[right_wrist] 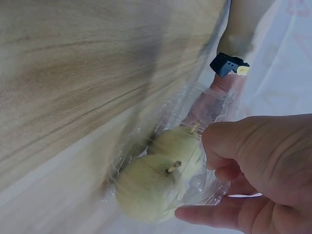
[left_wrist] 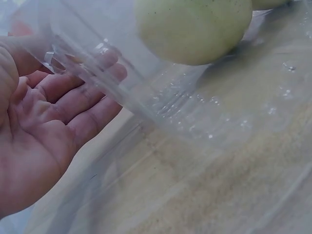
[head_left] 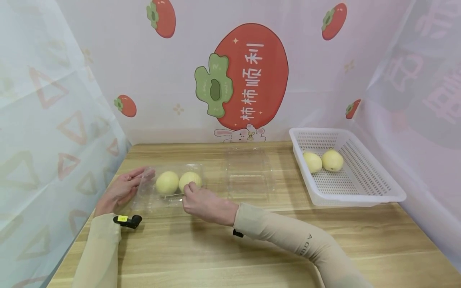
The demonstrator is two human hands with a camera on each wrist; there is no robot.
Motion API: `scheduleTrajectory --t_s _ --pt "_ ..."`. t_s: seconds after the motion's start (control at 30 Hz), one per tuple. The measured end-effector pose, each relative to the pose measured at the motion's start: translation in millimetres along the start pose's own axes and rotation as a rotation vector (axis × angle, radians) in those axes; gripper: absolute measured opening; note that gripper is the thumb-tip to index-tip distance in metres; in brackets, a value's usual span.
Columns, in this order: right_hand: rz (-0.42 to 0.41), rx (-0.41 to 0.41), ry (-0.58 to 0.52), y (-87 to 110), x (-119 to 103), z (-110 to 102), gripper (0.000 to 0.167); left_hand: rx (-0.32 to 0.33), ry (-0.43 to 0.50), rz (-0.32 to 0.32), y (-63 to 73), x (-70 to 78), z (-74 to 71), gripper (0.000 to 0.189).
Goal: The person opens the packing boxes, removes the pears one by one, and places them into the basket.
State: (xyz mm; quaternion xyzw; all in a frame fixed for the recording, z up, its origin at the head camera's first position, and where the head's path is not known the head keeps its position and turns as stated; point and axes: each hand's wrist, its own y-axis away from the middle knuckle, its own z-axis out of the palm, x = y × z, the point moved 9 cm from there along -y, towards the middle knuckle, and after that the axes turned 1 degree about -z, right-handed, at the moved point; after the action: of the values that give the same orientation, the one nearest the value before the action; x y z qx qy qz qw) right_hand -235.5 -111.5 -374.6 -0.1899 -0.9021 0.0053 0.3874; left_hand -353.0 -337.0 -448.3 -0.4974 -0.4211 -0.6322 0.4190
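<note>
Two round, pale yellow pears (head_left: 167, 183) sit side by side in a clear plastic box (head_left: 145, 191) at the left of the table. My left hand (head_left: 124, 187) is at the box's left end, its fingers fairly straight against the plastic; the left wrist view shows the palm (left_wrist: 36, 131) turned up. At the front right of the box my right hand (head_left: 207, 205) has its fingers curled. Thumb and forefinger pinch the thin clear plastic in the right wrist view, where the stem of the nearer pear (right_wrist: 146, 187) shows.
Another clear plastic box (head_left: 248, 184) lies with its lid up, right of the first. At the table's right stands a white slotted basket (head_left: 356, 199) holding two more pears (head_left: 332, 160). Printed cloth (head_left: 173, 80) hangs along the back and both sides of the wooden table (head_left: 201, 256).
</note>
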Motion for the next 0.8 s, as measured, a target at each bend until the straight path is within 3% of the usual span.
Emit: scheduleTrajectory --t_s 0.1,0.23,0.37,0.5,0.8 --pt "0.006 0.018 0.010 1.5 -0.4 -1.9 0.028 -0.018 -0.023 0.008 -1.4 -0.9 1.7 0.065" --pt "-0.029 -0.021 0.018 2.2 -1.8 -0.3 0.027 -0.041 -0.024 0.022 -3.1 -0.1 3.8 0.066" --pt "-0.038 -0.097 -0.064 6.7 0.2 2.8 0.023 -0.038 -0.017 0.029 -3.4 1.6 3.6 0.065" --pt "-0.032 -0.123 -0.125 14.8 3.3 5.0 0.021 -0.052 0.006 0.040 -1.7 3.2 3.9 0.065" --pt "-0.122 -0.125 -0.089 21.5 5.7 5.2 0.019 -0.097 -0.013 0.065 1.3 3.7 3.5 0.062"
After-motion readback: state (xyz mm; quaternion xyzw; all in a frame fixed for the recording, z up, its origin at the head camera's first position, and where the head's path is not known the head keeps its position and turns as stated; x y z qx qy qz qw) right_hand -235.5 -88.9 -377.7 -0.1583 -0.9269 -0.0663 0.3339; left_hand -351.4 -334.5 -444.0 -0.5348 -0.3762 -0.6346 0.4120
